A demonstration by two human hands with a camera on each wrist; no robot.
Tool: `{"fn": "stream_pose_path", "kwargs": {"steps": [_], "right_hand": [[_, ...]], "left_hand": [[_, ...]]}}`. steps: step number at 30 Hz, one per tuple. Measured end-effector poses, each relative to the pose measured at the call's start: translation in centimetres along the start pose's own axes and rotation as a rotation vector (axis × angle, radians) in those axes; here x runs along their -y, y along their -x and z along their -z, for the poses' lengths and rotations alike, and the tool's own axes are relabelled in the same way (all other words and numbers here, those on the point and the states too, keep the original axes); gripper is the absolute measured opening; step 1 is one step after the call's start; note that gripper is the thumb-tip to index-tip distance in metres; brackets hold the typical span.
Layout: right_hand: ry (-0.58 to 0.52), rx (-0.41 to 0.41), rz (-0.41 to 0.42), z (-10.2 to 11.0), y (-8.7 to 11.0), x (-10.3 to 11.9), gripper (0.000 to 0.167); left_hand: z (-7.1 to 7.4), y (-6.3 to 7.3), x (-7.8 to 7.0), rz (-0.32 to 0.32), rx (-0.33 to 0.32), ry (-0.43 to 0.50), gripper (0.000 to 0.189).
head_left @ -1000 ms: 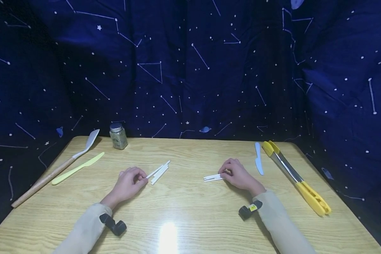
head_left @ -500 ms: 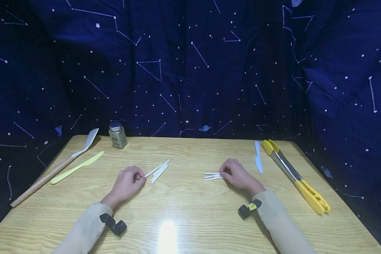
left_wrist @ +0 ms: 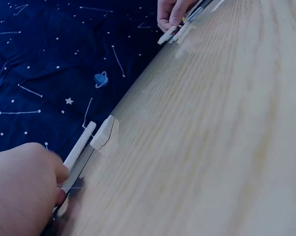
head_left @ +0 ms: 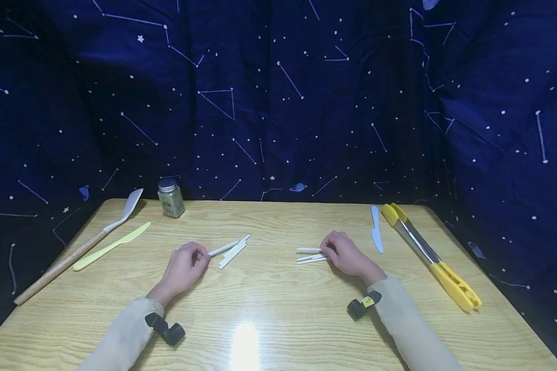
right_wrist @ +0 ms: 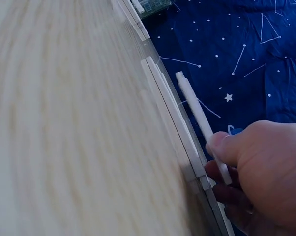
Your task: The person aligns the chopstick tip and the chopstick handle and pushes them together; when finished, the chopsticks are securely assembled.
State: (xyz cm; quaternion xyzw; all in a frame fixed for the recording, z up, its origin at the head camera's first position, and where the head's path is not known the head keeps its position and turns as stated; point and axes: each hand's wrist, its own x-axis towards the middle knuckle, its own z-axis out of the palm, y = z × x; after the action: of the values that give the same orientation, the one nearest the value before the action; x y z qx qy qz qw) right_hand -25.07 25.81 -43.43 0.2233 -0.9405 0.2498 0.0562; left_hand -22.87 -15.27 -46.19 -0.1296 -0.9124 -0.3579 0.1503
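In the head view several thin white sticks lie in two small groups on the wooden table. My left hand [head_left: 184, 267] pinches the near end of one white stick [head_left: 223, 248]; its far end overlaps the left group [head_left: 233, 255]. The left wrist view shows that stick [left_wrist: 80, 146] coming out between thumb and fingers, raised at an angle. Across the table, my right hand [head_left: 346, 256] has another white stick [right_wrist: 196, 106] between thumb and fingers. It is lifted beside the other right-hand sticks [right_wrist: 170, 120], which lie flat under the fingers.
Left of the hands lie a yellow-green knife [head_left: 111, 247] and a wooden-handled spatula [head_left: 74, 260], with a lidded glass jar [head_left: 170, 200] behind. A blue knife [head_left: 376, 232] and yellow-tipped tongs [head_left: 427, 252] lie at right. A dark starry cloth [head_left: 278, 118] hangs beyond the table's far edge.
My left hand has drawn slightly left with its stick, which has swung to a flatter angle. The right-hand stick has come apart from its group, toward the far side.
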Motion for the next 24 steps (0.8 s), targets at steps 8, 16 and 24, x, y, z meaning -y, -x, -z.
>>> {"fn": "stream_pose_path", "kwargs": {"steps": [8, 16, 24], "right_hand": [[-0.009, -0.041, 0.021, -0.06, -0.16, 0.25, 0.009], [-0.064, -0.029, 0.015, 0.11, -0.22, 0.47, 0.007], [-0.055, -0.04, 0.037, 0.29, -0.3, 0.98, 0.004]], "left_hand": [[0.0, -0.04, 0.02, 0.033, -0.014, 0.037, 0.007], [-0.05, 0.01, -0.06, 0.023, -0.055, 0.074, 0.005], [0.09, -0.13, -0.23, 0.017, -0.104, 0.137, 0.004]]}}
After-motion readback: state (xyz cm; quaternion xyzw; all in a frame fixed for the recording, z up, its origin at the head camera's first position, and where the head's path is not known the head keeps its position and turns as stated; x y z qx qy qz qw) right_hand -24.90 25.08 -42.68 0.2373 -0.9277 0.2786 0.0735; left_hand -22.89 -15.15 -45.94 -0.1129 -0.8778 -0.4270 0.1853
